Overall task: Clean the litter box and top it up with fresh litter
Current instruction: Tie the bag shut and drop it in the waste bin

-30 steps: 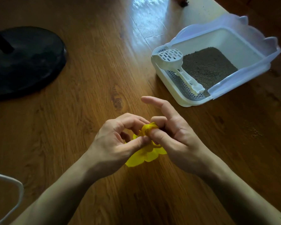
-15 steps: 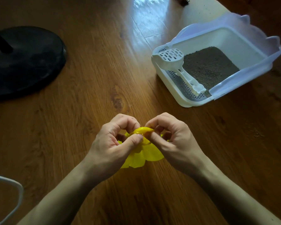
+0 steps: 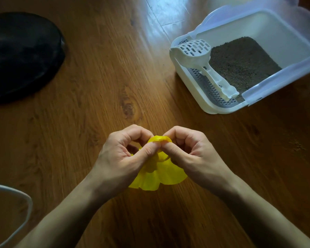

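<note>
A crumpled yellow plastic bag [image 3: 161, 178] hangs between both hands above the wooden floor [image 3: 97, 83]. My left hand [image 3: 122, 154] pinches its bunched top edge with thumb and curled fingers. My right hand [image 3: 191, 153] pinches the same edge from the right, the two thumbs almost touching. At the upper right stands the white litter box [image 3: 190, 90] with a pale lavender rim, holding grey-brown litter [image 3: 240, 63]. A white slotted scoop [image 3: 197, 51] rests across the box's front left corner, its handle lying on the grey grid step.
A round black base [image 3: 21, 54] sits on the floor at the upper left. A white curved cable or rim [image 3: 25, 208] shows at the lower left edge. Some scattered litter grains [image 3: 297, 145] lie on the floor at the right.
My right index finger, stretched out a second ago, has curled in. Both hands now pinch the bag's top edge side by side, and more of the bag hangs spread below them.
</note>
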`<state>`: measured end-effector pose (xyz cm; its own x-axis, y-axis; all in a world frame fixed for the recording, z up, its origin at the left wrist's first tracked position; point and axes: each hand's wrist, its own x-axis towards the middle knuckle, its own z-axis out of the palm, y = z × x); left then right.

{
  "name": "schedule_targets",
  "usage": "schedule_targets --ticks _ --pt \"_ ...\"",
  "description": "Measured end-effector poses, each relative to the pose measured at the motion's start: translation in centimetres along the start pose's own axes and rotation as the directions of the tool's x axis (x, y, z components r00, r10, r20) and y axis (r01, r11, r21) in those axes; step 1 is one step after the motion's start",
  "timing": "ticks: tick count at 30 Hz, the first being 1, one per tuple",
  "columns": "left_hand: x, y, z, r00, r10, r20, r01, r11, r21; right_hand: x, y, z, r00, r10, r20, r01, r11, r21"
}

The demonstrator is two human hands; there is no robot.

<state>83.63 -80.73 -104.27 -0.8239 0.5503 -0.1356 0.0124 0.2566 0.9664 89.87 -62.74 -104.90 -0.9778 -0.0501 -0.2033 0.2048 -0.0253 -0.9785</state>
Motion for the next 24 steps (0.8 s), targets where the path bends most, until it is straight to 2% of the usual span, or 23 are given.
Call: schedule_targets --ticks 4,6,10,16,20,24 --pt "1.4 1.0 -0.4 1.0 0.001 0.004 -0.001 1.0 0.026 1.2 -1.1 -1.0 0.999 0.022 0.049 -0.022 1.0 -0.003" --pt "2.5 2.3 -0.3 1.0 -0.011 0.017 0.009 0.996 0.088 1.6 -3.0 -1.9 0.996 0.053 0.07 -0.048 0.997 -0.065" --pt "3.1 8.3 0.1 0.996 -0.048 0.079 0.038 0.992 0.124 0.3 -9.8 -3.6 0.996 0.086 0.006 -0.083 0.972 -0.222" --pt "1.2 23.9 -2.4 0.995 -0.033 0.098 0.013 0.98 0.197 -5.0 -24.4 -3.9 0.995 0.012 -0.102 -0.05 0.921 -0.385" --pt "-0.9 36.4 -5.0 0.993 -0.003 0.119 -0.019 0.983 0.182 -7.7 -37.3 -3.8 0.992 -0.065 -0.106 0.003 0.864 -0.504" --pt "-2.3 50.4 -7.1 0.998 0.055 0.035 -0.061 0.985 0.163 -9.9 -52.0 -4.3 0.984 -0.14 -0.109 0.051 0.811 -0.582"
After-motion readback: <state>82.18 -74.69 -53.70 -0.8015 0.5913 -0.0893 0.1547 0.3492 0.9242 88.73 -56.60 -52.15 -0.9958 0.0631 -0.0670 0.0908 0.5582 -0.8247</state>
